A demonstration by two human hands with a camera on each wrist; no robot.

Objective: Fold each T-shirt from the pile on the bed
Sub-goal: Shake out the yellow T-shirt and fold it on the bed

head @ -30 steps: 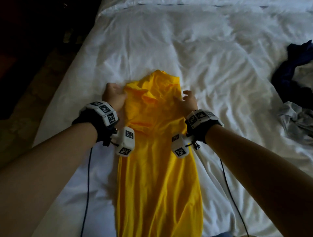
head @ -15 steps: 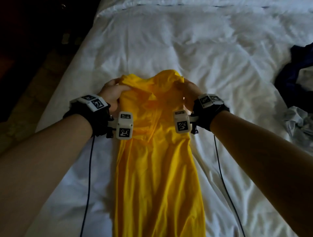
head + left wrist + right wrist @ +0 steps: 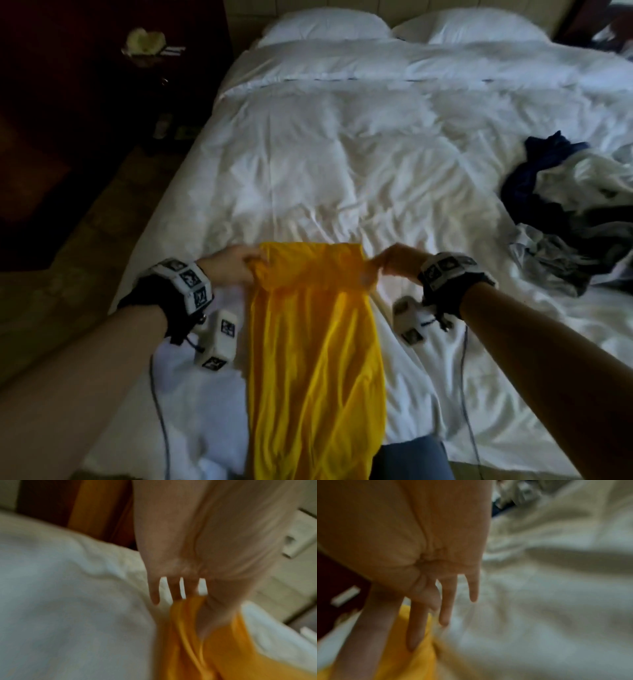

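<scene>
Head view first: yellow T-shirt (image 3: 315,359) lies as a long narrow strip on the white bed (image 3: 342,171), running from 6 o'clock up to the middle of the frame, its far end turned over into a straight folded edge. At 9 o'clock of that edge the left hand (image 3: 233,267) pinches the corner of the cloth; at 3 o'clock the right hand (image 3: 394,263) pinches the opposite corner. Both wrists carry black straps with white marker blocks, and thin cables trail back across the sheet. Toward 3 o'clock of the frame, well apart from the yellow shirt, sits the pile of dark blue and pale clothes (image 3: 575,205). Two white pillows (image 3: 325,24) lie at 12 o'clock.

Left wrist view, blurred: the left hand (image 3: 197,563) reaches toward 6 o'clock, with the thumb and nearer fingers closed on a bunched yellow fold (image 3: 197,635), white bedding on either side.

Right wrist view, also blurred: the right hand (image 3: 428,561) points toward 6 o'clock, its thumb and forefinger clasping the yellow cloth (image 3: 412,662) at 7 o'clock, while the other fingers (image 3: 447,601) hang straight above the white sheet.
</scene>
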